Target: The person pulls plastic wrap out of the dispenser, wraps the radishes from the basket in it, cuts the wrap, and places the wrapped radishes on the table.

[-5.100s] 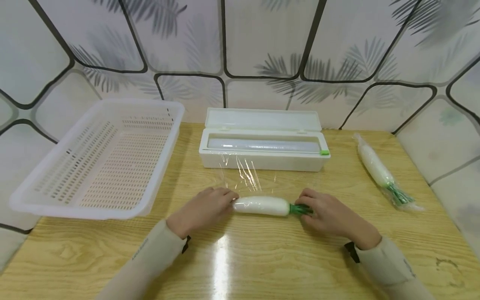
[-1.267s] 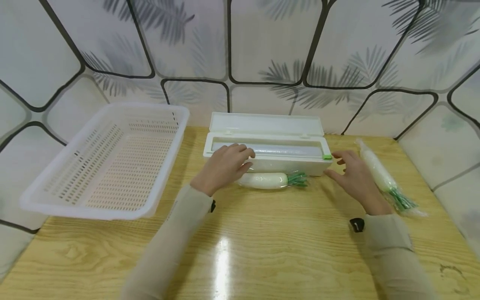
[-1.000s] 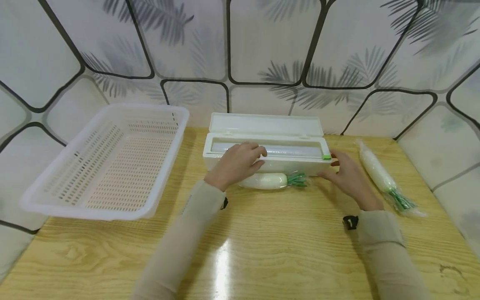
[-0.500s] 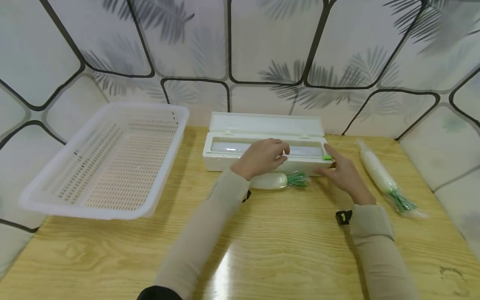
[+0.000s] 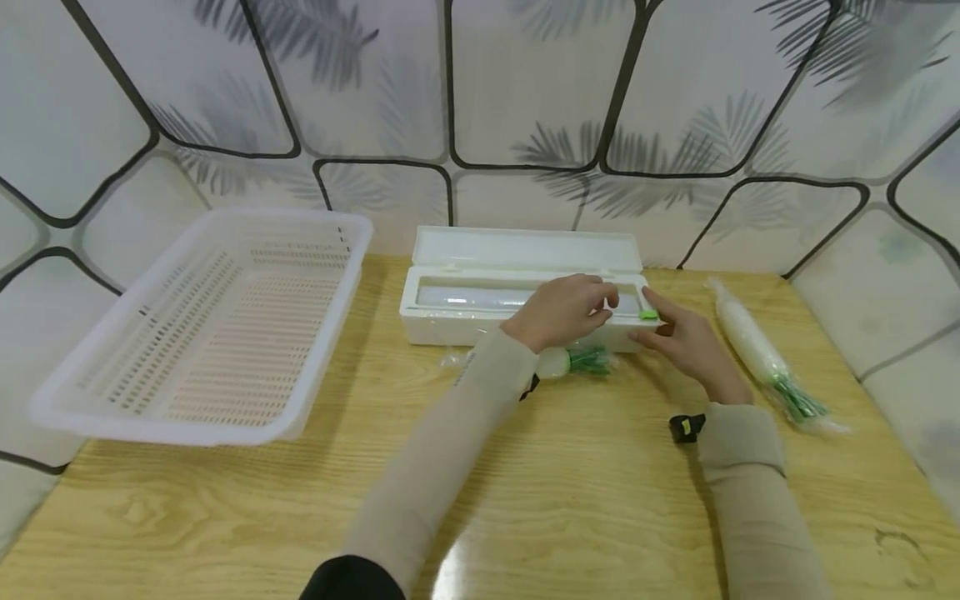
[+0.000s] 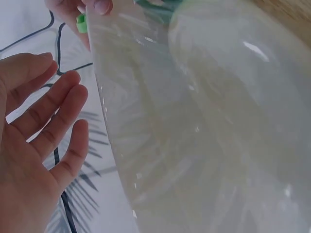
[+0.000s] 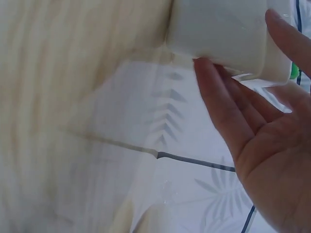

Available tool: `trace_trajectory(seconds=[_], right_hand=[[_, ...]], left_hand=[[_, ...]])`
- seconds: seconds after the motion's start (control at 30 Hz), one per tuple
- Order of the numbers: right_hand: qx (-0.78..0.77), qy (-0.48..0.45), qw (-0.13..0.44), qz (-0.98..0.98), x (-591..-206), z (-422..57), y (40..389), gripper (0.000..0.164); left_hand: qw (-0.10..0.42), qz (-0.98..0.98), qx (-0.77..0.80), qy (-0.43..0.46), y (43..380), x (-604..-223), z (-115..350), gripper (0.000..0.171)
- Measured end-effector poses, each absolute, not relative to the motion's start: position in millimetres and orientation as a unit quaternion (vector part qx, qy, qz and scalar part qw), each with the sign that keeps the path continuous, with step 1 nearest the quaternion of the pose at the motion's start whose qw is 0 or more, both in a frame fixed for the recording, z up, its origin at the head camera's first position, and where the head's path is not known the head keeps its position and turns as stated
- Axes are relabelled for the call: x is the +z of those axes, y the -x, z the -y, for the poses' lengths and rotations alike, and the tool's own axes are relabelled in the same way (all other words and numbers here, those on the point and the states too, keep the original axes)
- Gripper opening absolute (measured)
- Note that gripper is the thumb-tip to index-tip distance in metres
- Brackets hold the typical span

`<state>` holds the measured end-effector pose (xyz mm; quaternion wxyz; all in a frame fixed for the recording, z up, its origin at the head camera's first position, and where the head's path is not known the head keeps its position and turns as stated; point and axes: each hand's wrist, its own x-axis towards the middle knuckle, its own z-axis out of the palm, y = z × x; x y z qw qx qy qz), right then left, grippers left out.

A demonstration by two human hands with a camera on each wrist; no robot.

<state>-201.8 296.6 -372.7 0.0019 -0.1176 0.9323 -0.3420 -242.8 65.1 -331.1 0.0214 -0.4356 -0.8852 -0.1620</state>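
A white cling film dispenser (image 5: 442,330) stands with its lid raised, a film roll (image 5: 465,297) inside and a green slider (image 5: 648,315) at the right of its front edge. My right hand (image 5: 693,346) holds the dispenser's right end, thumb low on the front and a finger on the top corner. Over the dispenser's right half hovers my left hand (image 5: 566,308), its fingers loosely bent and holding nothing, as the left wrist view confirms. A film-wrapped white radish (image 5: 552,363) with green stalks lies against the dispenser's front, partly hidden by my left arm.
A white perforated plastic basket (image 5: 318,367) is on the left of the wooden table (image 5: 600,500). At the right lies another wrapped white radish (image 5: 750,337). A patterned wall (image 5: 525,83) rises behind the table.
The radish has moved from mid-table to the dispenser's front. My left hand has left it and slid rightward above the dispenser; my right hand has gone from the stalks to the dispenser's right end.
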Motion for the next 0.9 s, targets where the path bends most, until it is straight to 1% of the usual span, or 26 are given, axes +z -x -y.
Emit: trace_trajectory(seconds=[0.33, 0.5, 0.67, 0.77, 0.9], right_hand=[[-0.354, 0.108, -0.004, -0.929, -372.9, -300.2, 203.9, 0.073], [-0.364, 0.11, -0.013, -0.925, -376.2, -300.3, 203.0, 0.066], [-0.365, 0.107, 0.001, -0.925, -377.6, -299.7, 200.8, 0.061], [-0.367, 0.104, 0.006, -0.925, -377.7, -299.6, 199.9, 0.06], [-0.362, 0.116, -0.008, -0.925, -378.0, -299.5, 202.2, 0.059]], left_hand=[[0.026, 0.89, -0.152, 0.429, 246.9, -329.7, -96.2, 0.027], [0.027, 0.899, -0.13, 0.417, 243.6, -335.6, -111.0, 0.029], [0.03, 0.909, -0.131, 0.395, 239.3, -340.4, -123.9, 0.027], [0.042, 0.914, -0.133, 0.381, 238.8, -343.2, -130.3, 0.024], [0.061, 0.923, -0.11, 0.363, 239.1, -344.4, -134.0, 0.023]])
